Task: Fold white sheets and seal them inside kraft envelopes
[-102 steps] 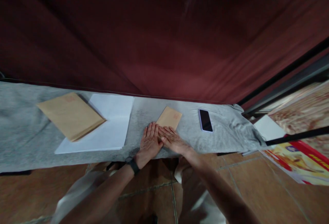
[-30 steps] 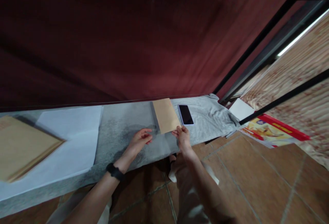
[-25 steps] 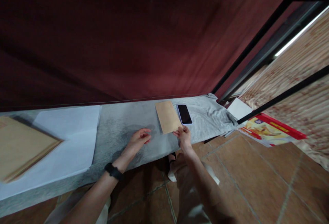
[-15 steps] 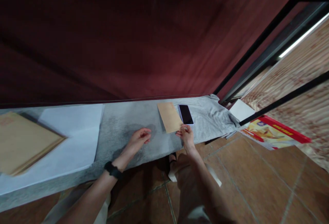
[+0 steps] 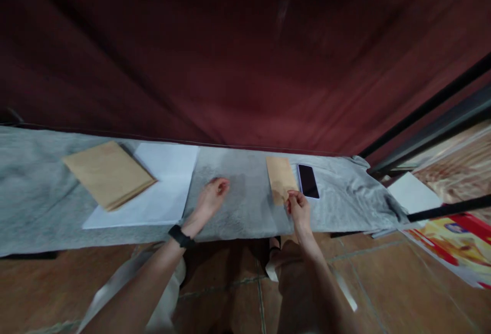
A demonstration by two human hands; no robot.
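A small brown envelope (image 5: 279, 173) lies flat on the grey cloth. My right hand (image 5: 299, 208) is over its lower right corner, thumb and fingers drawn together; whether they pinch the paper is hidden. Just right of the envelope lies a dark-screened phone (image 5: 309, 180) with a pale rim. My left hand (image 5: 211, 198), a black band on its wrist, hovers over the cloth with curled fingers and nothing visible in them. Left of it, a stack of larger brown envelopes (image 5: 109, 173) rests at an angle on white paper (image 5: 172, 185).
The grey cloth (image 5: 245, 216) covers a long narrow bench against a dark red curtain (image 5: 238, 93). Black bars (image 5: 448, 208) stand at the right. Beyond the bench's right end are a white sheet (image 5: 414, 193) and a red and yellow box (image 5: 456, 244), over a tiled floor.
My view has swung left, so the bench appears shifted right. My left hand's fingers have curled in more. My right hand stays by the small envelope's corner, its fingers now bent higher over it.
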